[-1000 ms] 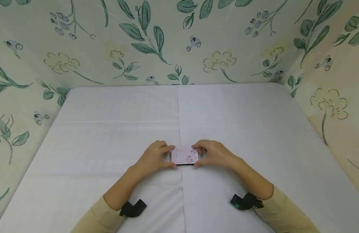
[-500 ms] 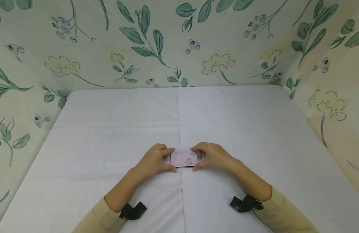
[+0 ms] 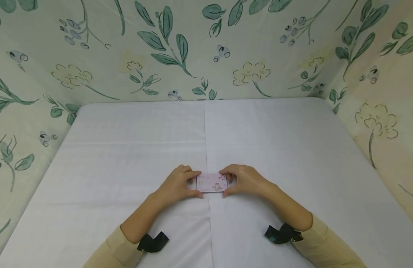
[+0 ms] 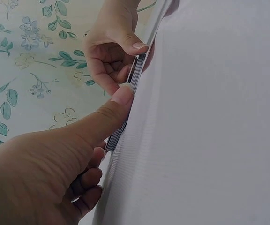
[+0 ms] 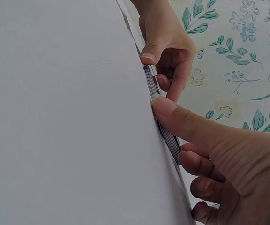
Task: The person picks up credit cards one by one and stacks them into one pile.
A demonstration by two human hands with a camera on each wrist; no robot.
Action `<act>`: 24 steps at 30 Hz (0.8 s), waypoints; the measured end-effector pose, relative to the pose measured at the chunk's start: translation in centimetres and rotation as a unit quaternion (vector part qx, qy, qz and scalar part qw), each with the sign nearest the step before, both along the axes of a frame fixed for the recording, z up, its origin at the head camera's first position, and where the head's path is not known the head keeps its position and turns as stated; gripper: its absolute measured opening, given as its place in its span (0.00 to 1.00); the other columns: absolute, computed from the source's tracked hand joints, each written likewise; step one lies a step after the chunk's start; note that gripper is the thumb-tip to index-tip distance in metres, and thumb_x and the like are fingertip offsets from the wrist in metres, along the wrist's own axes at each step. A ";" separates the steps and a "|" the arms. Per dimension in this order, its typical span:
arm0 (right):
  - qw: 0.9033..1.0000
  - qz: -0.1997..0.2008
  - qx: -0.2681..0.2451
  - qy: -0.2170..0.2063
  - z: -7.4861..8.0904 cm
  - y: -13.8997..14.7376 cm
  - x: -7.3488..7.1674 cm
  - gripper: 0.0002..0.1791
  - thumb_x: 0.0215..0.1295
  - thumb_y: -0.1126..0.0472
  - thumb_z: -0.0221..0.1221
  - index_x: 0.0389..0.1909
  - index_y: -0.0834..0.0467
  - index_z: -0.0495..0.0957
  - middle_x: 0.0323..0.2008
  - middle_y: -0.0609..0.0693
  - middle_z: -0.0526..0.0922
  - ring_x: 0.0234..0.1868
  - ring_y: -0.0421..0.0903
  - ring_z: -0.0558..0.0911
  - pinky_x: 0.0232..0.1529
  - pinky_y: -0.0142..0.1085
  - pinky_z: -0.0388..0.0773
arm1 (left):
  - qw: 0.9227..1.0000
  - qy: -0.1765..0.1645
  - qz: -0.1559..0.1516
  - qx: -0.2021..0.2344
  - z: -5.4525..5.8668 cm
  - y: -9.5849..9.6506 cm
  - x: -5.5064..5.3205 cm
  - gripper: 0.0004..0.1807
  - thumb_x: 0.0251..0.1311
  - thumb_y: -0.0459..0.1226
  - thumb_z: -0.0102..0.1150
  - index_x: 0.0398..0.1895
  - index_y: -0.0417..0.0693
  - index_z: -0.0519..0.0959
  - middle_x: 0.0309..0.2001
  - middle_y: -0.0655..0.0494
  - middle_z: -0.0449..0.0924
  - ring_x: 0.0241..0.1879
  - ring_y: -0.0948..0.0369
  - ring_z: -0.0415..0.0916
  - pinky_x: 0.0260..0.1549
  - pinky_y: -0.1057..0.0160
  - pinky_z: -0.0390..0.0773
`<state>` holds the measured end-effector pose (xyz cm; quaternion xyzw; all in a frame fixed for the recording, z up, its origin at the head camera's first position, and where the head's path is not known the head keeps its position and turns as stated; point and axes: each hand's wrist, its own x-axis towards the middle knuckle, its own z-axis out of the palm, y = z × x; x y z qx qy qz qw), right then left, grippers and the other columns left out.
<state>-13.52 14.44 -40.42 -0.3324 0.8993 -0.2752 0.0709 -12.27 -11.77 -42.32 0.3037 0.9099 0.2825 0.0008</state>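
A stack of cards [image 3: 212,182], with a pale pink printed card on top, lies on the white cloth in front of the person. Its thin layered edges [image 4: 138,70] show in the left wrist view. At the left end, my left hand [image 3: 176,184] pinches the stack between thumb and fingers, the thumb on the near long side. My right hand [image 3: 246,180] grips the right end in the same way, its thumb [image 5: 165,107] pressed on the near edge in the right wrist view. Part of the far side is hidden behind the fingers.
A white cloth [image 3: 132,123] with a seam down the middle covers the table. Patterned leaf-and-flower fabric [image 3: 206,48] rises behind it and at both sides. Black straps [image 3: 153,242] sit at the sleeve cuffs.
The dark line along the stack's near edge has become thinner in the head view. Both hands keep their grip at the ends, and the whole head view has shifted slightly.
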 end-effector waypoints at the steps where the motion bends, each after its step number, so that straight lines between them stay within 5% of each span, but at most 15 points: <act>1: 1.000 0.001 0.001 0.001 0.0 0.0 0.0 0.36 0.36 0.44 0.75 0.47 0.60 0.80 0.27 0.40 0.72 0.28 0.35 0.69 0.30 0.27 0.68 | 1.000 0.000 0.001 0.000 0.0 0.0 0.0 0.38 0.34 0.53 0.76 0.51 0.43 0.81 0.27 0.65 0.66 0.32 0.65 0.60 0.32 0.68 0.64; 24: 0.999 -0.001 -0.007 -0.039 0.4 0.7 -0.6 0.39 0.37 0.46 0.75 0.52 0.62 0.77 0.30 0.43 0.75 0.32 0.39 0.71 0.34 0.28 0.70 | 1.000 -0.001 0.009 0.012 -0.3 0.0 -0.3 0.45 0.31 0.55 0.76 0.55 0.40 0.77 0.37 0.61 0.71 0.39 0.62 0.64 0.39 0.64 0.68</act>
